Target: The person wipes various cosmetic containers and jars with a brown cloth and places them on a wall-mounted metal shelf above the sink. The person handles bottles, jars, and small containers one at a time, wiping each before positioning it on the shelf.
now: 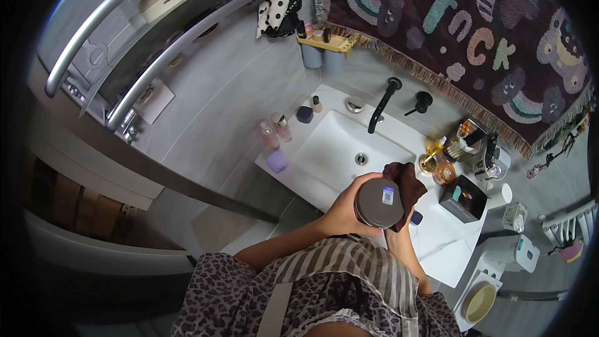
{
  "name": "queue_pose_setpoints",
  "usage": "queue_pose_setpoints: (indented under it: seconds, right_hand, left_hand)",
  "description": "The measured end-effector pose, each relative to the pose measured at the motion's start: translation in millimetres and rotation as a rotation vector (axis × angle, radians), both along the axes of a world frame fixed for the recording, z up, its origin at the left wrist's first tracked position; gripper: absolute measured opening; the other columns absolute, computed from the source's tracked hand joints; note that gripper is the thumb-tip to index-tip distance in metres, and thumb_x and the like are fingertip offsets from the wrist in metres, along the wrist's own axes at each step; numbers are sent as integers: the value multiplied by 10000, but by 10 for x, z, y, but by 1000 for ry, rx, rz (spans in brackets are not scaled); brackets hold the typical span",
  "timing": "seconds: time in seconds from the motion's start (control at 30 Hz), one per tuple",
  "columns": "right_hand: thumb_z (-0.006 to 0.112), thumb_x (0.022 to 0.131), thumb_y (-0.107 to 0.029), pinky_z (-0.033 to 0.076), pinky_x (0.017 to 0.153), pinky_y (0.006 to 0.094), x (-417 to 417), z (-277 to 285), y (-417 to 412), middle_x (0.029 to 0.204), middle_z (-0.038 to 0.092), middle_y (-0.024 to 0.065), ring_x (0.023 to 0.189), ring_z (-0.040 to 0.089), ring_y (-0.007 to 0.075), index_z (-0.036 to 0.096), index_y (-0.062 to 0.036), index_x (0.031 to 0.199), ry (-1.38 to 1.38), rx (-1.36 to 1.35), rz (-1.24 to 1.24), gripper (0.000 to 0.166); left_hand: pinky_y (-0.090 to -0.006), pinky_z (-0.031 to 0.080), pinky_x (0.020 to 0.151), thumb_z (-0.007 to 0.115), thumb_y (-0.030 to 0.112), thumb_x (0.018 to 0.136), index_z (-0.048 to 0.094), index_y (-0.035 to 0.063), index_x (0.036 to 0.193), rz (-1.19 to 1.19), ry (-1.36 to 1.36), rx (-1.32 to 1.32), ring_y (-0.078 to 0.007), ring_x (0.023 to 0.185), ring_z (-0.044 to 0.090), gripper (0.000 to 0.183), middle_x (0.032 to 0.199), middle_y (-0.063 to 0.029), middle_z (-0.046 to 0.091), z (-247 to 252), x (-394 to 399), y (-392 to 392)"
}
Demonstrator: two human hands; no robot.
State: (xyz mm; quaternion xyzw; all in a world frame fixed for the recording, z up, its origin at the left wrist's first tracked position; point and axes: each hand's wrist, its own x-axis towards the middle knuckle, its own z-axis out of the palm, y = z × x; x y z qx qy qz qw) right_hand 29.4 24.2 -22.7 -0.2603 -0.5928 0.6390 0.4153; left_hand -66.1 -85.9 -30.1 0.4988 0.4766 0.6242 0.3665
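Note:
A round jar with a dark brown lid (376, 202) is gripped from the side by my left hand (344, 206). The lid faces up and carries a small sticker with a printed code. Against the jar's right side lies a dark maroon cloth (408, 187). My right hand (397, 238) is behind that cloth and holds it to the jar; most of its fingers are hidden. Both hands are over the front edge of a white washbasin (318, 150) with a round drain. A small dark jar (415, 217) sits on the counter, partly behind my right hand.
A black wall spout (384, 103) reaches over the basin. Pink bottles (269, 135) and a lilac container (277, 161) line the left rim. Amber bottles (443, 173) and a black box (463, 199) crowd the right counter (449, 257). A fringed tapestry (412, 37) hangs behind.

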Motion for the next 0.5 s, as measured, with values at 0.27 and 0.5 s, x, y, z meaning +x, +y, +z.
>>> queue_pose_setpoints:
  seconds: [0.27,0.5]
  right_hand:
    - [511,914,-253,456,890,309,-84,290,-248,1140,547,108,999,556,204,470,-2,1172,386,-581,232,363]
    - [484,932,-234,300,1017,341,-215,-95,-185,1190,447,117,1131,433,219,389,-63,1192,545,-210,40,326]
  left_hand:
    - [-371,352,976,809,442,604,449,36,1321,394,513,186,-260,1119,464,899,1220,-130,493,146,-565,91]
    - [-349,396,974,833,231,662,329,3,1375,422,329,103,-271,1166,501,903,1301,-179,477,-56,-143,16]
